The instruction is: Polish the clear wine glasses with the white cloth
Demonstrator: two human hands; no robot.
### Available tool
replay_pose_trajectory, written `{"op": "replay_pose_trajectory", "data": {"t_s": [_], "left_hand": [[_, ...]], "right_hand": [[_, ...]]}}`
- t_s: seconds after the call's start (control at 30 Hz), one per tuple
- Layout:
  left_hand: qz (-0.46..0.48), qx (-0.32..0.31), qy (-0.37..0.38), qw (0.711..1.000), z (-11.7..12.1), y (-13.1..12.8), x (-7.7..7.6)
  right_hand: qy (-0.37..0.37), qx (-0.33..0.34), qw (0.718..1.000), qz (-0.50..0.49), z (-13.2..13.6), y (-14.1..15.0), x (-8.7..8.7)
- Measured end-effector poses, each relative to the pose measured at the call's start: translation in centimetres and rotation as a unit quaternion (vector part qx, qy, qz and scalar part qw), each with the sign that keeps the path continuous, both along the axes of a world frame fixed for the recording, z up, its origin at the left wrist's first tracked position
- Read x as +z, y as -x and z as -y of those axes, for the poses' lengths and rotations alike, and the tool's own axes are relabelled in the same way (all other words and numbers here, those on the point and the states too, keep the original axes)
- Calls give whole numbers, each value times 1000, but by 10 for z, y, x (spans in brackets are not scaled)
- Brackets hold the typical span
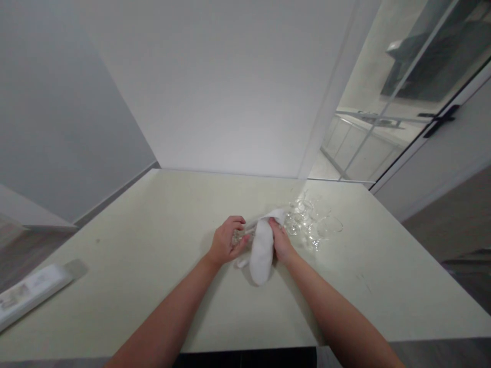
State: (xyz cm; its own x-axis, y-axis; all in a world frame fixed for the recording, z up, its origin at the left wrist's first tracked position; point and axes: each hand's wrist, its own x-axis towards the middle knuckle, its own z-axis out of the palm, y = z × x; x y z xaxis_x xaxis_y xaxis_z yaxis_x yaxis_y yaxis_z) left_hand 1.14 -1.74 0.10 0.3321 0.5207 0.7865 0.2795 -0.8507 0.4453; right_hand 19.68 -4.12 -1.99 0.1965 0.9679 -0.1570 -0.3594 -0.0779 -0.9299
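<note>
Near the middle of the table, my right hand [282, 242] is closed on a soft-looking white piece [262, 253], long and rounded at its near end. Its kind is not clear; it looks like cloth or a slipper. Part of it folds up over my right fingers. To the left, my left hand [229, 239] curls around a small clear, glinting piece [238, 236], partly hidden by the fingers. A thin white strip hangs between the two hands. Just beyond my right hand lies a loose heap of clear, shiny looped pieces [305, 217].
The pale table [134, 255] reaches to a white wall panel [230, 92] at the back. At the left edge lies a white flat box-like object [32, 292]. A door with a black handle [441, 121] and a glazed partition stand at the right.
</note>
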Motion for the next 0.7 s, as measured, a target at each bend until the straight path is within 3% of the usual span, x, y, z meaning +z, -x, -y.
{"op": "replay_pose_trajectory", "data": {"t_s": [0.07, 0.13, 0.2, 0.3, 0.37, 0.4, 0.47, 0.6, 0.7], "left_hand": [[-13, -3, -43, 999, 3, 3, 1], [-16, 16, 5, 1000, 3, 3, 1], [-4, 47, 127, 991, -1, 1, -1], [35, 70, 343, 936, -10, -6, -5], [45, 57, 422, 904, -15, -10, -7], [46, 52, 429, 901, -15, -11, -7], [54, 51, 376, 924, -13, -12, -6], [27, 15, 173, 984, 0, -8, 2], [-26, -7, 143, 989, 3, -6, 6]], "right_hand": [[24, 16, 999, 13, 0, -1, -1], [17, 11, 999, 39, 1, -3, -1], [-29, 5, 996, 78, 1, -5, 0], [-131, 17, 977, 168, 2, -9, 4], [-177, 17, 962, 208, 3, -10, 6], [-187, 15, 960, 210, 2, -10, 6], [-174, 10, 968, 180, 0, -9, 3], [-78, -5, 991, 105, -5, -5, -8], [-47, -5, 994, 101, -6, -5, -13]]}}
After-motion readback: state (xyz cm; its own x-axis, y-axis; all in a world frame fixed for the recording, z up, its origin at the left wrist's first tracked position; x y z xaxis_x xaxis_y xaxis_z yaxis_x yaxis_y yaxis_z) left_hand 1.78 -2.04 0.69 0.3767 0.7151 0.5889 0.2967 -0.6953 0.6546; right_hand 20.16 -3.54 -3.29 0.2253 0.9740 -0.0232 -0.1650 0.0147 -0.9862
